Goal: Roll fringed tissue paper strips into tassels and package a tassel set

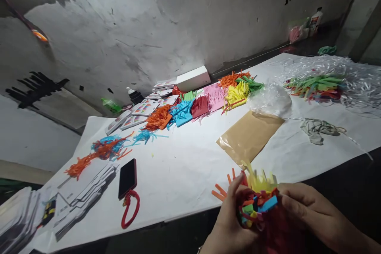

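At the lower right, in front of the table's near edge, a bundle of multicoloured fringed paper (262, 198) is held between both hands. Yellow, orange, red, blue and green strips stick out of it. My left hand (230, 218) wraps round the bundle's left side, with its thumb raised along the strips. From the right, my right hand (309, 206) pinches the bundle's edge with thumb and fingers near a blue strip. Red paper hangs below, dark and partly hidden. Just beyond the hands lies a brown envelope (250, 135) in clear plastic.
Fringed paper stacks, including a blue one (181, 113) and a yellow one (237, 94), line the table's back. A phone (127, 178) with a red strap lies left, near paper stacks (86, 196). Clear plastic strips (357, 83) heap at right. A white box (193, 78) stands against the wall.
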Motion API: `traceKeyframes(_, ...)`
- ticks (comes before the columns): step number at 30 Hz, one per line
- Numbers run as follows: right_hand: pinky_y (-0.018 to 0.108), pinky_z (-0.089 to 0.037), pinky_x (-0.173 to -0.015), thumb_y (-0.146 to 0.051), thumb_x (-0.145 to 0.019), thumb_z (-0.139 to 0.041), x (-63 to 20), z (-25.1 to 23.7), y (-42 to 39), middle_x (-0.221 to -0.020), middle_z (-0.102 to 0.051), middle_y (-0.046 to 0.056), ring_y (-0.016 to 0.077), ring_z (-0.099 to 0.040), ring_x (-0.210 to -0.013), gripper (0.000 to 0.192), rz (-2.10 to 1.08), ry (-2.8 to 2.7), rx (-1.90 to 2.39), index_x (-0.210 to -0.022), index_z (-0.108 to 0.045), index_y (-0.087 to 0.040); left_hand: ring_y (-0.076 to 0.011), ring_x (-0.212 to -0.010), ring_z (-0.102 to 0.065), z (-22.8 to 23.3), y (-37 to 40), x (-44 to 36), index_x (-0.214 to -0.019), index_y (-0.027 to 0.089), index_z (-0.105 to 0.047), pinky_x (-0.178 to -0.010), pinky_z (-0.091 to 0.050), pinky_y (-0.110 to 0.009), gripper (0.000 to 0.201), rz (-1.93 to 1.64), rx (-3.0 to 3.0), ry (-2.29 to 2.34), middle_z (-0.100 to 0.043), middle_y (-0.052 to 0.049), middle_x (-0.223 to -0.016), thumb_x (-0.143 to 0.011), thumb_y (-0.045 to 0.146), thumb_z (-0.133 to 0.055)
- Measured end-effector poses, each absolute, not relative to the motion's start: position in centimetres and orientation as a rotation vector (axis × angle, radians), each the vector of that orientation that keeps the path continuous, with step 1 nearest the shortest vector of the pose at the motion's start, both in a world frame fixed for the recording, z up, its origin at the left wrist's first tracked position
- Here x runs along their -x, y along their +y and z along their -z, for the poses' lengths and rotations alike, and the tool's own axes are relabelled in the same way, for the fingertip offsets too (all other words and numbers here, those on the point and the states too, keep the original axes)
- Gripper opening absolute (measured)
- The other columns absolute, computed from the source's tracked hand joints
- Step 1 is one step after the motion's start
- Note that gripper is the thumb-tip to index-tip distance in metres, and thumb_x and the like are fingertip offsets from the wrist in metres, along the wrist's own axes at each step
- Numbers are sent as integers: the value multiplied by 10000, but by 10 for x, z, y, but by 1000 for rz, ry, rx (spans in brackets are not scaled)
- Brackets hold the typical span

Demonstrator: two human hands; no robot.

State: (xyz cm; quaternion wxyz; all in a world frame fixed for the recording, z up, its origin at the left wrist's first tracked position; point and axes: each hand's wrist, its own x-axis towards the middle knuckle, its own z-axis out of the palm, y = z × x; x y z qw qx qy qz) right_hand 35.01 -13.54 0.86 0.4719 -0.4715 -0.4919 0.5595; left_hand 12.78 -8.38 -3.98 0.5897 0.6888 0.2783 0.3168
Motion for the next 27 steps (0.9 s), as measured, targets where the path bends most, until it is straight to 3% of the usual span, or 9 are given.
traceKeyframes(2,285,-581,-714,-643,-761,-769,-348,-5,-132,-842,-719,56,240,-698,-792,487,-1395,-1241,1126,-981,-726,-211,-218,-1043,-704,38,-86,-129,-1578,329,-169,-875,-586,-318,1072,-787,-1616,685,-611,-102,-1234,-734,2,-743)
traceKeyframes(5,340,-580,-921,-469,-715,-874,-342,-4,-127,-1129,-749,78,296,-717,-1019,669,-1435,-1380,1076,-1315,-661,-263,-246,-1112,-688,20,-83,-128,-1594,358,-148,-930,-582,-374,1093,-696,-1679,672,-569,-126,-1343,-750,11,-750)
traceKeyframes(8,339,-590,-933,-398,-884,-728,-335,1,-123,-1137,-769,79,280,-737,-1025,375,-1224,-1459,1173,-1235,-736,-266,-318,-1310,-575,-1,-72,-122,-1595,404,-135,-1036,-533,-474,1141,-624,-1698,729,-447,-137,-1505,-747,83,-827)
traceKeyframes(12,309,-617,-865,-366,-928,-669,-326,13,-120,-1060,-792,58,255,-759,-951,220,-941,-1526,1270,-1092,-790,-282,-406,-1485,-343,-2,-64,-119,-1592,404,-178,-1172,-369,-594,1263,-728,-1673,779,-319,-148,-1622,-618,291,-975)
traceKeyframes(15,305,-633,-832,-416,-892,-717,-317,17,-121,-1014,-794,41,255,-765,-924,184,-1150,-1299,1239,-993,-795,-284,-406,-1445,-422,25,-74,-134,-1587,431,-146,-1124,-444,-575,1292,-836,-1537,617,-349,-159,-1608,-586,447,-963)
traceKeyframes(19,352,-656,-803,-530,-747,-825,-306,19,-125,-919,-803,56,311,-775,-885,315,-1287,-770,1209,-886,-800,-249,-375,-1289,-609,63,-92,-166,-1579,423,132,-1011,-557,-533,1473,-773,-1578,619,-527,-173,-1478,-598,436,-966)
traceKeyframes(21,378,-653,-817,-555,-723,-834,-302,19,-126,-894,-803,69,330,-773,-886,344,-1268,-665,1241,-841,-797,-234,-368,-1230,-648,68,-95,-178,-1605,396,-73,-955,-592,-510,1253,-707,-1650,740,-601,-155,-1403,-687,411,-925)
traceKeyframes(24,388,-645,-817,-599,-723,-821,-299,13,-123,-883,-797,80,327,-766,-886,389,-1294,-593,1287,-817,-784,-224,-285,-1144,-667,60,-89,-186,-1375,347,-560,-909,-600,-446,484,-693,-1716,888,-644,-104,-1342,-921,380,-723)
traceKeyframes(27,366,-637,-755,-634,-692,-831,-308,6,-116,-900,-780,97,298,-753,-827,505,-1413,-747,1199,-957,-785,-208,-234,-1088,-658,46,-74,-181,-1239,256,-639,-906,-582,-433,261,-735,-1760,1003,-638,-90,-1318,-991,336,-625)
